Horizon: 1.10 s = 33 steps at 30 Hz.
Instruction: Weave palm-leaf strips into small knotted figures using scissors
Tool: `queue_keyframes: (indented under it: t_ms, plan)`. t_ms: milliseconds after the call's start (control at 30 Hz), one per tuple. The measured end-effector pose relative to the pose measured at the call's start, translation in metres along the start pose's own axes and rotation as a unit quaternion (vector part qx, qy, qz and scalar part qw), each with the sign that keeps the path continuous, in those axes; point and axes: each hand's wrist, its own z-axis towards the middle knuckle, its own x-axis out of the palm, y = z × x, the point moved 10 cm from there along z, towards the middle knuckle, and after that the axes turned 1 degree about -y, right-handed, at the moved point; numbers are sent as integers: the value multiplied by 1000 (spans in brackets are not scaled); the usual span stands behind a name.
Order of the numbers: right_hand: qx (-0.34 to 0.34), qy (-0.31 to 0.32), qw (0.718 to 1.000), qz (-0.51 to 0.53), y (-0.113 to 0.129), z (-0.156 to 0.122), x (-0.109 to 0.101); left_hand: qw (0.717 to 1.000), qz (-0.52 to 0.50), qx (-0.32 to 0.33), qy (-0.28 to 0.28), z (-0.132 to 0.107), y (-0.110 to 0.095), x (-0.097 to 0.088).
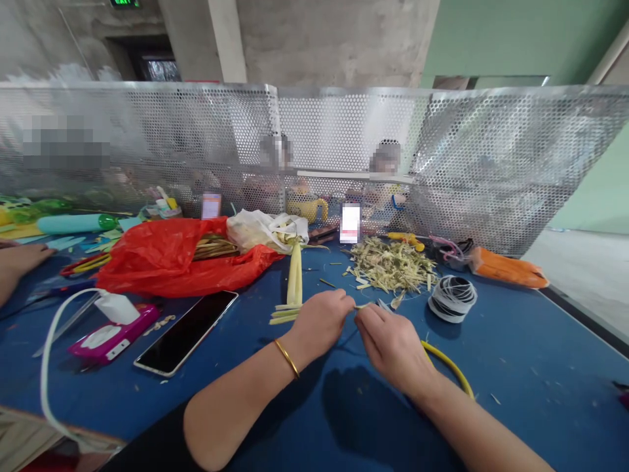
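Note:
My left hand (322,320), with a gold bangle at the wrist, is closed in a pinch over the middle of the table. My right hand (393,344) is pinched shut just beside it. A short bit of thin pale-green plant strip (361,307) shows between the two sets of fingertips; the rest is hidden by the fingers. Grey metal blades (386,306) show beyond my right hand, and a yellow loop handle (455,367) curves out from under the right wrist. Left of my left hand lie several cut strips (285,314) and a longer folded pale-green stalk (294,275).
A heap of plant scraps (393,263) and a spool of grey cord (453,299) lie ahead. Leftward are a phone (187,334), a pink power strip (115,333) and a red bag (157,259). Perforated metal panels (344,131) stand behind. Another person's hand (22,262) rests far left.

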Motion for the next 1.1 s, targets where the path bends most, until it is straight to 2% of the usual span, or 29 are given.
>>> queue_keyframes:
  t_ms: [100, 167, 233, 300, 400, 533, 600, 667, 733, 767, 800, 833, 900, 967, 1000, 1033, 1100]
  plan:
    - [52, 34, 993, 103, -27, 6, -8, 993, -30, 81, 82, -3, -18, 14]
    - [121, 72, 964, 225, -51, 7, -4, 982, -97, 111, 119, -5, -28, 14]
    - [206, 110, 904, 359, -69, 2, 9, 973, -164, 110, 117, -3, -31, 6]
    - [275, 123, 825, 478, -76, -5, 25, 972, -202, 84, 84, 1, -27, -4]
    - [331, 102, 716, 606, -70, -13, 48, 976, -214, 27, 20, 5, -15, -15]
    - [386, 90, 573, 717, -52, -24, 76, 976, -211, -43, -43, 5, 4, -22]
    - [401, 82, 523, 748, -45, -26, 82, 975, -208, -59, -57, 5, 9, -22]
    - [413, 60, 502, 757, -44, -27, 84, 975, -203, -64, -63, 4, 11, -21]
    - [421, 29, 515, 746, -45, -29, 84, 976, -191, -74, -72, 4, 14, -19]
    - [421, 12, 538, 731, -47, -29, 83, 977, -180, -81, -77, 3, 16, -18]
    - [417, -5, 573, 706, -49, -29, 80, 979, -166, -89, -81, 3, 18, -16]
    - [410, -20, 620, 668, -50, -29, 76, 980, -149, -98, -83, 2, 20, -14]
    - [376, -42, 745, 550, -52, -27, 61, 984, -114, -111, -82, 1, 22, -12]
    - [305, -56, 866, 392, -45, -21, 39, 989, -73, -106, -76, 1, 19, -10]
    - [259, -59, 912, 312, -38, -17, 28, 992, -48, -96, -69, 1, 16, -10]
    - [211, -58, 946, 240, -30, -13, 19, 995, -19, -83, -59, 0, 12, -10]
    - [131, -47, 981, 134, -16, -7, 5, 997, 44, -54, -22, 0, 4, -6]
